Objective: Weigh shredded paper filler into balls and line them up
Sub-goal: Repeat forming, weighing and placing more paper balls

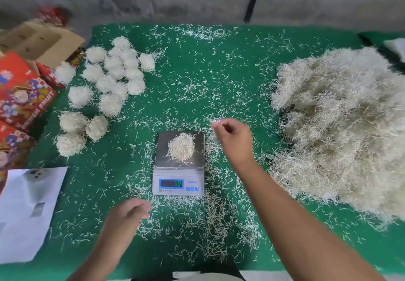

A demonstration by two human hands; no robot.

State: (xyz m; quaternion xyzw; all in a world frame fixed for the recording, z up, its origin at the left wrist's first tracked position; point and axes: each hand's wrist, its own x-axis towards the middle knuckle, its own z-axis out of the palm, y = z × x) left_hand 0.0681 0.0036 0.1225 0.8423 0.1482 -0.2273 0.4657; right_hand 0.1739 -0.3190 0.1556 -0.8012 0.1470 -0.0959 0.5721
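A small digital scale (178, 179) stands in the middle of the green table, its display lit. On its steel pan lies a loose wad of shredded paper (181, 147). My right hand (235, 138) hovers just right of the pan and pinches a few paper shreds (215, 122) at its fingertips. My left hand (129, 216) hangs in front of the scale to the left, fingers loosely curled, holding nothing. Several finished paper balls (114, 72) sit grouped at the left. A big heap of shredded paper (341, 127) fills the right side.
The green table (241, 68) is strewn with loose shreds. Red printed boxes (19, 96) and a brown cardboard box (41, 42) crowd the left edge. A white printed sheet (28, 210) lies at the front left. A grey wall runs behind the table.
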